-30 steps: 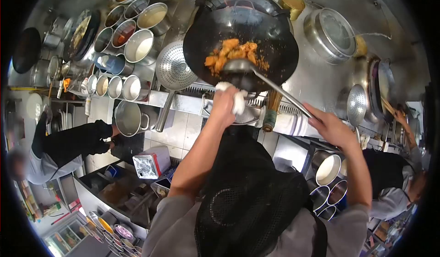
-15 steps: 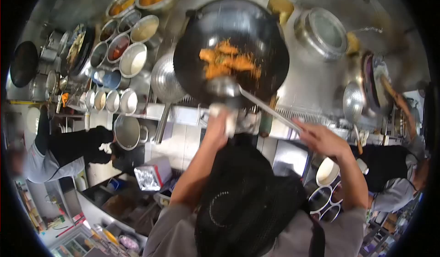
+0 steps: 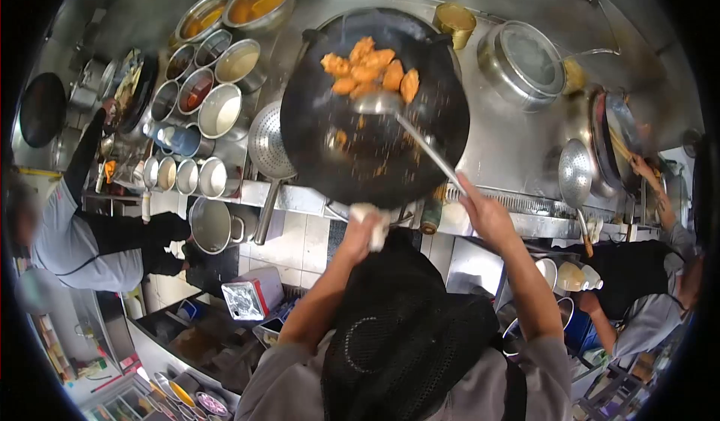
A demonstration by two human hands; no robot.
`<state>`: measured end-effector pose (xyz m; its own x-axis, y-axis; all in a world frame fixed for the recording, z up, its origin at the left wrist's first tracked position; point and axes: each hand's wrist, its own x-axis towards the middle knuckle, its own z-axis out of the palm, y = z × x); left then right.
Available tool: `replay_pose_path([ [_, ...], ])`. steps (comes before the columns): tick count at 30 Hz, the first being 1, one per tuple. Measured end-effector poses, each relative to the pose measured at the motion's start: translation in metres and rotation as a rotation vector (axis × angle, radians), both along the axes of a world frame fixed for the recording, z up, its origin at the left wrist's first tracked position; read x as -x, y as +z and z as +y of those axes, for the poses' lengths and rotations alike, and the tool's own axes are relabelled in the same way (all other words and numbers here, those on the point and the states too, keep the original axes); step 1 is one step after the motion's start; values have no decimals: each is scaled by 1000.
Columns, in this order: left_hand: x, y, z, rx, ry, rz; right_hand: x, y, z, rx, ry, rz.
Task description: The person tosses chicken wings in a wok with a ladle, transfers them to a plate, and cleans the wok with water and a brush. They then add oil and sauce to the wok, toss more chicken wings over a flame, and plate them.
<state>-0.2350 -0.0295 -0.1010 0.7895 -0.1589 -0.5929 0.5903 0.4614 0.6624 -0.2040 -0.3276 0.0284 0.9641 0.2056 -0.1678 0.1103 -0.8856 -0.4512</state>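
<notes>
- The left hand (image 3: 358, 230) was raised in front of the person's chest, forearm running up from the lower left, fingers wrapped tight around a white cloth (image 3: 373, 220) bunched over the near handle of the wok (image 3: 375, 106).
- The wok sat above the steel counter edge (image 3: 300, 194), its black bowl tipped so that the inside faced the camera; its near rim was just above the left hand.
- The orange food pieces (image 3: 367, 70) were clustered high in the wok, toward its far rim, with a few small bits scattered lower on the dark surface.
- The right hand (image 3: 486, 215) was held out to the right of the wok, arm bent at the elbow and reaching up from the lower right; its fingers were closed around the end of the long handle of the ladle (image 3: 409, 124).
- The ladle's handle ran diagonally up and left from that hand, and its bowl lay inside the wok just below the food pieces.
- A perforated strainer (image 3: 270, 139) rested beside the wok on the left, and beyond it stood the row of round seasoning pots (image 3: 217, 68).
- A lidded steel pot (image 3: 525, 57) stood right of the wok.
- Another person's sleeve (image 3: 82, 233) showed at the far left, and another person's arm (image 3: 652, 196) at the far right.
</notes>
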Motion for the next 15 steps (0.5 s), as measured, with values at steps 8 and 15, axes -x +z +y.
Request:
replay_pose_path([
  [8, -50, 92, 1, 83, 158, 70, 9, 138, -6, -395, -191, 819],
  [15, -55, 132, 2, 12, 133, 15, -23, 154, -18, -13, 131, 572],
])
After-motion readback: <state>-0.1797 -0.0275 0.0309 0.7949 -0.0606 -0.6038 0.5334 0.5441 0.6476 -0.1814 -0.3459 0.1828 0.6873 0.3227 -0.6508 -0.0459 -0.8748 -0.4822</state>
